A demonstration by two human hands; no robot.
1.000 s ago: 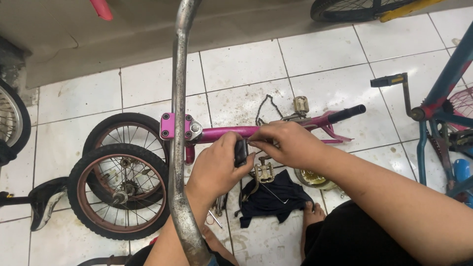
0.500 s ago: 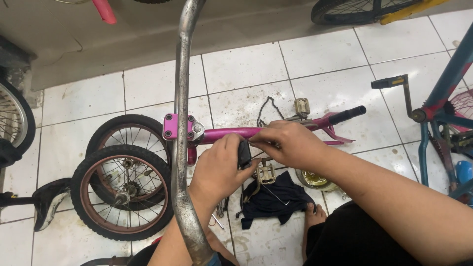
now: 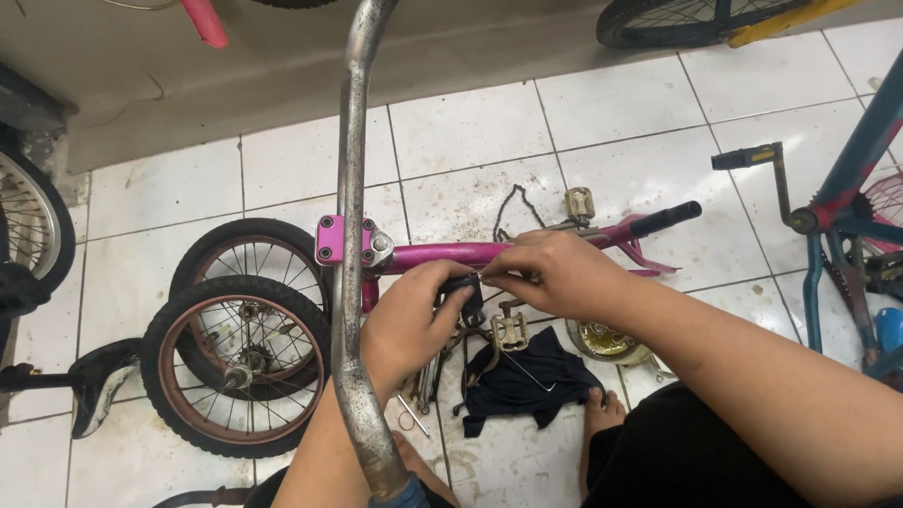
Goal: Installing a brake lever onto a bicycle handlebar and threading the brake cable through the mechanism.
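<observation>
Black brake part point(image 3: 467, 287) pinched between both hands' fingers point(image 3: 450, 282).

White tiled floor point(image 3: 451, 122) with dark grout and grime, grey concrete step point(image 3: 141, 75) along the top, blue bicycle frame point(image 3: 851, 188) at right, spoked wheel point(image 3: 28, 226) at left edge

My left hand point(image 3: 414, 315) grips a small black part point(image 3: 467, 290) while my right hand point(image 3: 555, 273) pinches at its top edge with the fingers point(image 3: 499, 273). Both hover over the pink bike frame point(image 3: 470, 254) lying on the white tiled floor point(image 3: 470, 132). A grey metal handlebar point(image 3: 350, 235) crosses in front. Two small wheels point(image 3: 240, 362) lie at my left, a black cloth point(image 3: 527, 381) and a pedal point(image 3: 509, 331) below my hands.
</observation>
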